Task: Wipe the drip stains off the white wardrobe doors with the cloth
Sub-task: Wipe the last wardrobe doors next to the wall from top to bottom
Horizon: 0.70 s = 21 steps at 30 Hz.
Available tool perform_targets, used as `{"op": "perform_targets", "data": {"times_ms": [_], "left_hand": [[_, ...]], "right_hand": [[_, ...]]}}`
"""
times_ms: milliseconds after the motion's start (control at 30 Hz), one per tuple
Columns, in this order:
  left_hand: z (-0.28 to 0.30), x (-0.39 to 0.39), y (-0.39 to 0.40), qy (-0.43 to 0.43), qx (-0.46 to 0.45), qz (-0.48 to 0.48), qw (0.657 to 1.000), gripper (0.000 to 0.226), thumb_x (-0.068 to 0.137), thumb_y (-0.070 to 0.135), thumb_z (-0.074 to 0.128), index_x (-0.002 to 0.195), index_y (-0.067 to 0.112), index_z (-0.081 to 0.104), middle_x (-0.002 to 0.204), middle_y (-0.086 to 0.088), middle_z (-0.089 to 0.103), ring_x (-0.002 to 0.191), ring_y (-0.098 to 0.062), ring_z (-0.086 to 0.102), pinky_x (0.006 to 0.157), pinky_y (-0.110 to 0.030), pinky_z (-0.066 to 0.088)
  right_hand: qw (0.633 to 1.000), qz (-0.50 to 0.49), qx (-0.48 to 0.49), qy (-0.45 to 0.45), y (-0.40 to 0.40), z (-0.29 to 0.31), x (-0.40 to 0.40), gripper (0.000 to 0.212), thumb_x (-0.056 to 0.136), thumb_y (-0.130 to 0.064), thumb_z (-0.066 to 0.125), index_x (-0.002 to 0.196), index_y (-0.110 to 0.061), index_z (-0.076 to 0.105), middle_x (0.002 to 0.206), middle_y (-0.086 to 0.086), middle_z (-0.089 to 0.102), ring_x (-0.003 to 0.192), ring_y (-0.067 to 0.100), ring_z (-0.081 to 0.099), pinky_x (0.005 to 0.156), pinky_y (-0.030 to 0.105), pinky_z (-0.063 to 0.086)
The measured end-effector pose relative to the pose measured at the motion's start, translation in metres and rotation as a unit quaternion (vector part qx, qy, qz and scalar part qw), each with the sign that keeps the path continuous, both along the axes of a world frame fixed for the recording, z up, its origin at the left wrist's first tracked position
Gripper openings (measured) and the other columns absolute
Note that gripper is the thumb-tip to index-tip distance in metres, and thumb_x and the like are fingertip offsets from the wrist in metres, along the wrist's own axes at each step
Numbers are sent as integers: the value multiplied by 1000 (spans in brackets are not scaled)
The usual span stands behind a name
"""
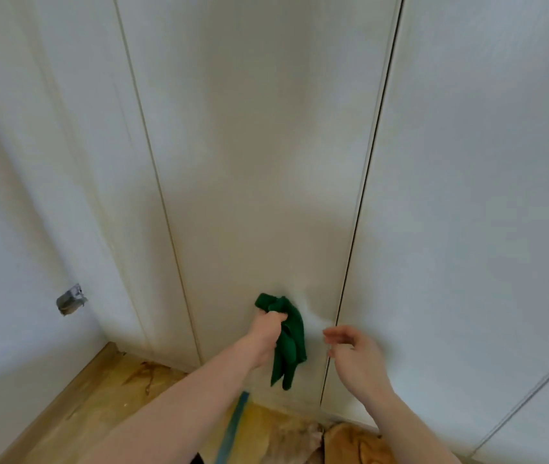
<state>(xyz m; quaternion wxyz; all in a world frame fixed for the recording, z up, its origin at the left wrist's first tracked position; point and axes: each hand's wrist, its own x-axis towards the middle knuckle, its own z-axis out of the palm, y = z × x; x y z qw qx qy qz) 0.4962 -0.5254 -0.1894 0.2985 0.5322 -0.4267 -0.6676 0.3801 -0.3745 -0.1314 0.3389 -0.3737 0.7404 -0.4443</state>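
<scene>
My left hand (268, 333) grips a bunched green cloth (288, 343) low against the middle white wardrobe door (253, 162); the cloth's loose end hangs down below my fist. My right hand (353, 349) hovers just right of the cloth, fingers relaxed and holding nothing, in front of the dark gap (363, 195) between the middle door and the right door (484, 195). No drip stains show clearly on the blurred door faces.
A white wall (15, 229) stands at the left with a small grey metal fitting (70, 299) on it. Wooden floor (99, 403) with a baseboard runs below. A blue strip (233, 426) and a patterned rug (300, 437) lie near my feet.
</scene>
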Motion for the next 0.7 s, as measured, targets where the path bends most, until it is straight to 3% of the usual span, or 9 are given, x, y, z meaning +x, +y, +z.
{"op": "perform_targets", "data": {"times_ms": [100, 167, 233, 367, 467, 533, 633, 700], "left_hand": [[67, 16, -2, 26, -49, 13, 998, 23, 102, 11, 50, 124, 10, 55, 107, -11, 65, 92, -23, 62, 70, -34, 49], [112, 27, -2, 36, -88, 9, 995, 21, 103, 13, 49, 122, 11, 55, 107, -9, 65, 92, -22, 62, 68, -32, 48], [158, 37, -4, 38, -132, 3, 990, 22, 102, 14, 50, 124, 13, 56, 111, -11, 66, 97, -25, 63, 74, -35, 52], [243, 53, 2, 22, -224, -6, 974, 26, 98, 13, 52, 123, 16, 55, 118, -15, 66, 108, -33, 64, 100, -52, 51], [292, 61, 17, 2, -259, -33, 965, 28, 98, 16, 51, 125, 21, 48, 119, -13, 63, 109, -33, 62, 102, -53, 50], [316, 67, 27, -1, -276, -45, 960, 30, 98, 15, 50, 128, 20, 46, 119, -14, 62, 109, -33, 62, 101, -52, 50], [343, 81, 40, -7, -306, -57, 950, 15, 100, 11, 50, 112, 20, 50, 118, -16, 63, 107, -32, 63, 92, -44, 53], [359, 93, 45, -13, -328, -63, 942, 13, 100, 11, 50, 107, 21, 50, 117, -14, 63, 104, -29, 62, 86, -39, 53]], "right_hand": [[999, 18, -24, 31, 0, 45, 13, 38, 92, -2, 46, 102, -32, 68, 107, -13, 69, 97, 9, 67, 65, 19, 47], [997, 23, -51, 54, 0, 79, 19, 40, 91, -2, 44, 103, -31, 69, 107, -14, 69, 92, 13, 69, 58, 16, 48], [993, 34, -78, 76, 1, 114, 24, 40, 91, -2, 44, 105, -30, 69, 107, -14, 69, 88, 16, 70, 54, 17, 48], [982, 40, -132, 125, 8, 173, 35, 38, 91, -3, 48, 102, -32, 70, 106, -17, 69, 73, 10, 65, 51, 13, 45], [975, 43, -164, 146, 15, 210, 42, 38, 91, -2, 48, 99, -32, 70, 106, -15, 69, 78, 13, 67, 49, 10, 43], [971, 44, -177, 158, 22, 230, 47, 37, 91, -3, 48, 100, -32, 70, 107, -15, 69, 71, 12, 65, 47, 12, 43], [964, 48, -198, 171, 29, 253, 54, 36, 92, -3, 48, 102, -30, 70, 108, -16, 68, 50, 0, 54, 46, 13, 41], [960, 53, -207, 181, 33, 269, 58, 34, 93, -4, 49, 103, -30, 70, 109, -17, 68, 52, -1, 55, 50, 14, 42]]}}
